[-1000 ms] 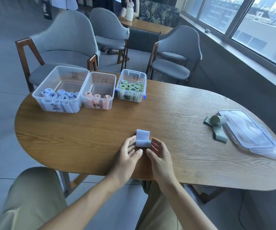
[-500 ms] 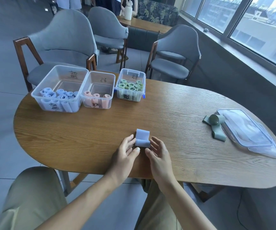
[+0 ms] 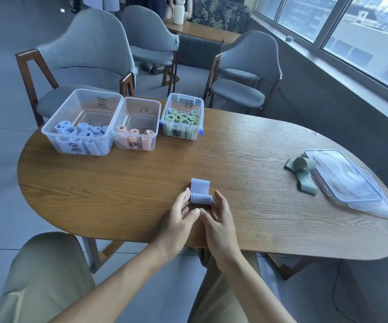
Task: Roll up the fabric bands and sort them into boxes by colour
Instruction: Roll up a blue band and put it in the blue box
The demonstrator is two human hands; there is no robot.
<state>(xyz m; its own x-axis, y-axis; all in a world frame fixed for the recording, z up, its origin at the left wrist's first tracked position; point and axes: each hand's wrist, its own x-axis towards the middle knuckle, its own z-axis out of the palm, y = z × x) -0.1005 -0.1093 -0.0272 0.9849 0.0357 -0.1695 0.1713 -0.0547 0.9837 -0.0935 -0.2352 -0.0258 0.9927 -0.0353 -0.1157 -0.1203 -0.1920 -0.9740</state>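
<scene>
1. The blue band (image 3: 200, 191) lies on the table (image 3: 246, 159) near its front edge, half rolled: the rolled part sits nearest the person, and a short flat tail runs from it towards the boxes.
2. The left hand (image 3: 179, 217) and the right hand (image 3: 218, 220) sit at either end of the roll, fingers loosely bent and touching it. They look to be steadying it, not clamping it; whether either thumb pinches the cloth cannot be told.
3. To roll well, the person should probably push evenly with both hands so the roll moves straight up the tail and its edges stay level.
4. Light downward pressure should keep the layers tight. A slack roll may spring open once let go.
5. The finished roll likely belongs in the blue box (image 3: 81, 123), the leftmost of three at the far side of the table from the band, where blue rolls already stand.
6. The pink box (image 3: 138, 124) sits next to it, and the green box (image 3: 183, 116) beyond that.
7. A green band (image 3: 303, 173) lies well to the right of the blue band, only partly rolled, touching a clear lid (image 3: 351, 183). It probably comes next.
</scene>
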